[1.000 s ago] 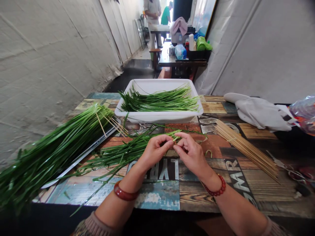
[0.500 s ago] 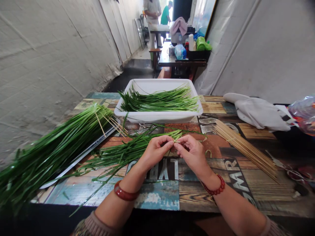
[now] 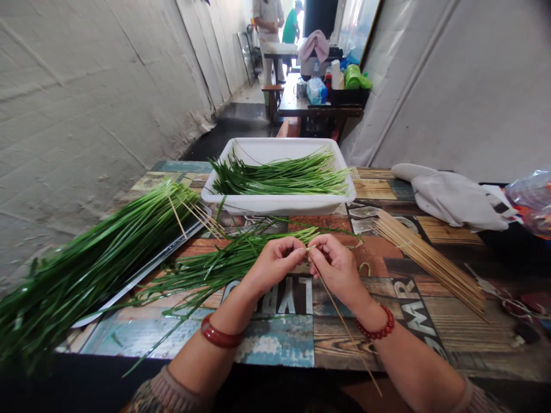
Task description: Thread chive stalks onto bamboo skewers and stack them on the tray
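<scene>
My left hand (image 3: 279, 261) is closed in a pinch on the pale stem end of a garlic chive, over the table's middle. Facing it, my right hand (image 3: 336, 267) pinches a thin bamboo skewer (image 3: 344, 321), which slants down toward me past the table's front edge. The skewer's upper tip meets the chive stem between the fingertips; whether it pierces the stem I cannot tell. Under and left of my left hand lies a loose pile of garlic chives (image 3: 215, 264). A bundle of bamboo skewers (image 3: 426, 258) rests to the right.
A white tub (image 3: 275, 201) of chives stands behind my hands. At left, a large chive bunch (image 3: 99, 252) with several skewers lies on a metal tray (image 3: 146, 281). Scissors (image 3: 508, 298) and a grey cloth (image 3: 456, 195) are at right. Two people stand far back.
The skewer in my right hand now shows along its length, slanting toward me; before, it was not visible. Both hands have stayed nearly in place.
</scene>
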Available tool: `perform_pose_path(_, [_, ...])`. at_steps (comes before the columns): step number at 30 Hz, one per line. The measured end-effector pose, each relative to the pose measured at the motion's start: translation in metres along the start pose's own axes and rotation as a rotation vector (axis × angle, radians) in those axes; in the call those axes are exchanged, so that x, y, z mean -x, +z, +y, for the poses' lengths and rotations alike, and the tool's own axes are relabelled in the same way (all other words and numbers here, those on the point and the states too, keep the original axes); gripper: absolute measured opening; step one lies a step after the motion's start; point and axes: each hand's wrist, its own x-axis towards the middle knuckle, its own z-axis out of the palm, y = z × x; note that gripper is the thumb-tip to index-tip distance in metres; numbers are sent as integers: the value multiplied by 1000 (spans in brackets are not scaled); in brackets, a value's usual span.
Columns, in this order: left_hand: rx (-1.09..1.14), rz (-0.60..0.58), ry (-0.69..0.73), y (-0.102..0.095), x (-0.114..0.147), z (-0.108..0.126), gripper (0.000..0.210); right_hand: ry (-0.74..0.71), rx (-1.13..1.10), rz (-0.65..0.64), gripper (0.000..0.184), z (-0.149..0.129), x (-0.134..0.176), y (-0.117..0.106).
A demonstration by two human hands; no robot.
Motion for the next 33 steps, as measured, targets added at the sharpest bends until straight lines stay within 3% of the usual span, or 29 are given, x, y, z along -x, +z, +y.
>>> perform_pose_path(10, [47,29,-4,1,-1,-1,30,100,-231,-112,29,2,0,-1])
perform_pose_path(14, [84,76,-39,1,-1,0,31,84,-114,-117,37,2,2,4])
perform_pose_path(21, [147,41,-78,1,0,-1,35,-126,126,-31,22,7,1,4])
perform_pose_path(29, [114,-21,-60,0,1,-6,37,-117,152,-59,13,2,2,1])
perform_pose_path(33, [-115,-86,44,-2,2,-7,30,-30,107,-91,12,9,11,-6])
